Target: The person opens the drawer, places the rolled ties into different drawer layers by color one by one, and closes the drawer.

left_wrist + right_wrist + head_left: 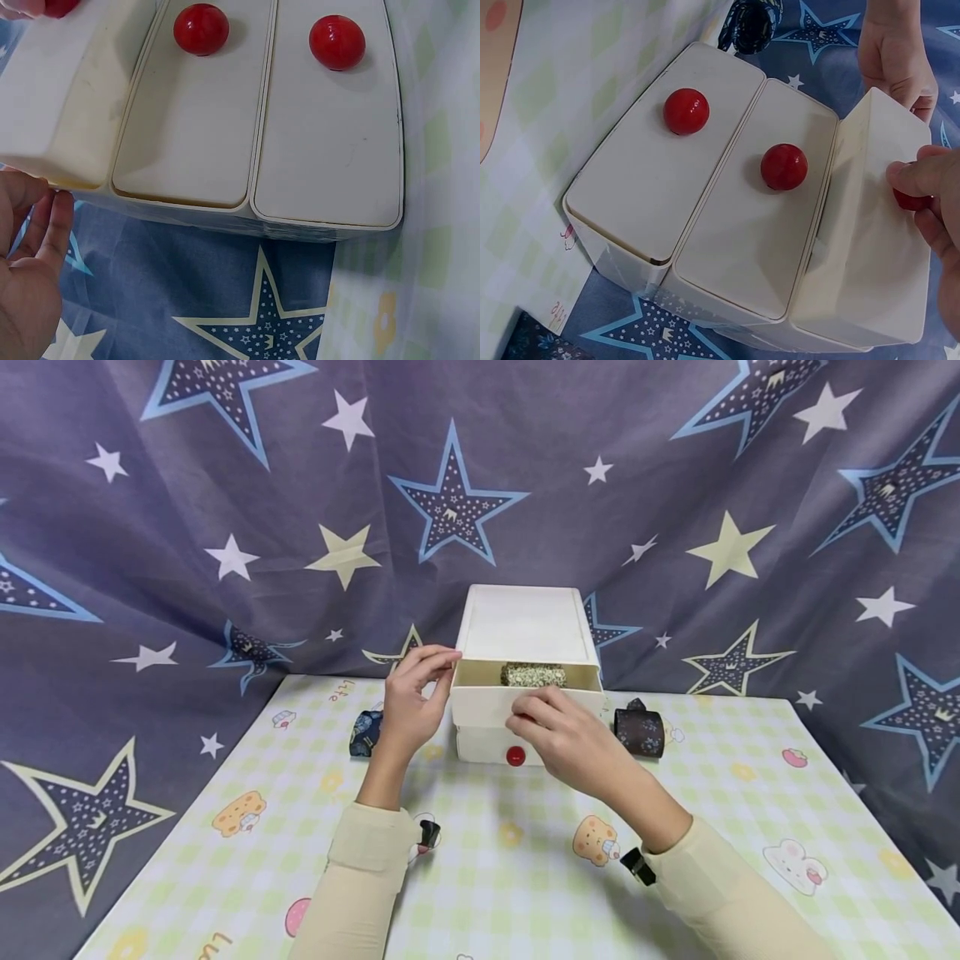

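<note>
A small white three-drawer cabinet [525, 622] stands at the back of the table, its top drawer [483, 706] pulled partway out. Inside that drawer lies a roll with a speckled gold-and-dark pattern [532, 675]. My right hand [558, 735] pinches the drawer's round red knob [909, 199] between thumb and fingers. On the cabinet's left side, my left hand [416, 697] touches the upper edge with nearly straight fingertips. In the right wrist view, the two lower drawers, each with a red knob [784, 166], are closed.
A roll of dark blue patterned cloth [365, 732] lies left of the cabinet, behind the left hand. Another dark patterned roll [639, 732] sits to the right. The table wears a checked cloth [480, 877], and a star-printed curtain [525, 510] hangs behind.
</note>
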A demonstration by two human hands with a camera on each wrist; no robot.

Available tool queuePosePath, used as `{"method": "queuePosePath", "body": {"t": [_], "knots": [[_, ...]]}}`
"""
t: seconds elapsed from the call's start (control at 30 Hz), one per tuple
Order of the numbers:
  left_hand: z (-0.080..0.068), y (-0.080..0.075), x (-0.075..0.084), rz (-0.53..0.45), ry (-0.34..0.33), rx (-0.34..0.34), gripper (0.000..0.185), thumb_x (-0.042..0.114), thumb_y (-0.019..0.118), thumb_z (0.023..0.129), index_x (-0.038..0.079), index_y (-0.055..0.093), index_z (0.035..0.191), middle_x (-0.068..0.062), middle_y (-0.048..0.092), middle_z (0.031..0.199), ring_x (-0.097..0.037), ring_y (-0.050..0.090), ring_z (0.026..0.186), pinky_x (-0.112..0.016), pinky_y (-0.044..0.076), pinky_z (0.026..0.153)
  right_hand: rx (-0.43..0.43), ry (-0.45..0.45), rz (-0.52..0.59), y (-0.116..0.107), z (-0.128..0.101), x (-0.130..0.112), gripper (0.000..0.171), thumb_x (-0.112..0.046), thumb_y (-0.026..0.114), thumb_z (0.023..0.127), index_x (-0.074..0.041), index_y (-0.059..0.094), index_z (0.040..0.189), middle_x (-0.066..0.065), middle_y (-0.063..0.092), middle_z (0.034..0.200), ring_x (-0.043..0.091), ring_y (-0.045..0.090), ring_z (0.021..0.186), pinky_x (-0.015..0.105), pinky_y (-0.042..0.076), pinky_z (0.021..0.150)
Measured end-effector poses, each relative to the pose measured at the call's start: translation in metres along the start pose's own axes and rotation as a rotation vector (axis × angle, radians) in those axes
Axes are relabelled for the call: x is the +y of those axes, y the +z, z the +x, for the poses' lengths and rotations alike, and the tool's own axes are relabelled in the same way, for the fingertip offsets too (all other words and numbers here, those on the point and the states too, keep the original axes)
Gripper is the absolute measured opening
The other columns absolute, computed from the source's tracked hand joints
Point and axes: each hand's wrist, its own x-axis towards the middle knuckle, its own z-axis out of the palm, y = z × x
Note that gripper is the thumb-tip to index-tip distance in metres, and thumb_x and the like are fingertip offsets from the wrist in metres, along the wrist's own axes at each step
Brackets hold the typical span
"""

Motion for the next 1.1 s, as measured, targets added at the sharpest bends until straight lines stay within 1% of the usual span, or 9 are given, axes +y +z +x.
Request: {"method": "queuePosePath", "body": {"t": [0.07, 0.27, 0.43, 0.53, 0.8, 1.1], "knots": [[0.0, 0.0, 0.0, -0.002, 0.0, -0.002, 0.027, -0.026, 0.063, 0.086, -0.015, 0.072, 0.109, -0.026, 0.065, 0.111, -0.038, 0.068, 0.093, -0.029, 0.062, 0.084, -0.001, 0.002, 0.001, 0.0, 0.0, 0.001, 0.024, 0.012, 0.073, 0.083, -0.002, 0.075, 0.103, 0.01, 0.068, 0.108, 0.028, 0.058, 0.1, 0.034, 0.055, 0.089], [0.001, 0.0, 0.0, -0.017, -0.003, -0.014, 0.027, -0.019, 0.065, 0.089, -0.008, 0.074, 0.112, -0.019, 0.066, 0.114, -0.033, 0.069, 0.094, -0.026, 0.062, 0.085, -0.003, 0.008, 0.005, 0.001, 0.001, 0.004, 0.022, 0.012, 0.07, 0.085, -0.002, 0.075, 0.101, 0.009, 0.067, 0.107, 0.028, 0.058, 0.099, 0.034, 0.054, 0.088], [0.001, -0.002, -0.001, -0.026, 0.01, -0.009, 0.026, -0.015, 0.064, 0.092, -0.006, 0.075, 0.114, -0.016, 0.066, 0.114, -0.03, 0.07, 0.094, -0.029, 0.062, 0.084, 0.001, 0.014, 0.015, 0.003, 0.002, 0.006, 0.023, 0.013, 0.068, 0.085, -0.001, 0.074, 0.103, 0.01, 0.067, 0.108, 0.029, 0.058, 0.1, 0.035, 0.054, 0.089], [0.0, -0.002, -0.001, -0.022, 0.004, -0.011, 0.025, -0.014, 0.064, 0.093, -0.005, 0.075, 0.114, -0.016, 0.067, 0.114, -0.029, 0.069, 0.095, -0.03, 0.062, 0.085, -0.003, 0.023, 0.019, 0.004, 0.003, 0.006, 0.023, 0.013, 0.069, 0.085, 0.0, 0.075, 0.103, 0.011, 0.068, 0.109, 0.029, 0.058, 0.1, 0.035, 0.055, 0.09], [0.0, -0.003, -0.001, -0.01, 0.003, -0.012, 0.027, -0.015, 0.064, 0.091, -0.005, 0.075, 0.114, -0.016, 0.067, 0.114, -0.029, 0.069, 0.094, -0.031, 0.063, 0.084, 0.0, 0.036, 0.026, 0.006, 0.004, 0.009, 0.025, 0.013, 0.073, 0.084, 0.001, 0.075, 0.105, 0.012, 0.068, 0.11, 0.03, 0.059, 0.103, 0.037, 0.055, 0.092], [0.0, -0.003, -0.001, -0.014, 0.01, -0.006, 0.027, -0.016, 0.065, 0.091, -0.005, 0.075, 0.113, -0.016, 0.067, 0.113, -0.029, 0.069, 0.094, -0.031, 0.063, 0.083, 0.007, 0.053, 0.04, 0.01, 0.004, 0.014, 0.028, 0.015, 0.073, 0.081, 0.002, 0.075, 0.105, 0.012, 0.068, 0.11, 0.031, 0.059, 0.103, 0.038, 0.055, 0.093]]}}
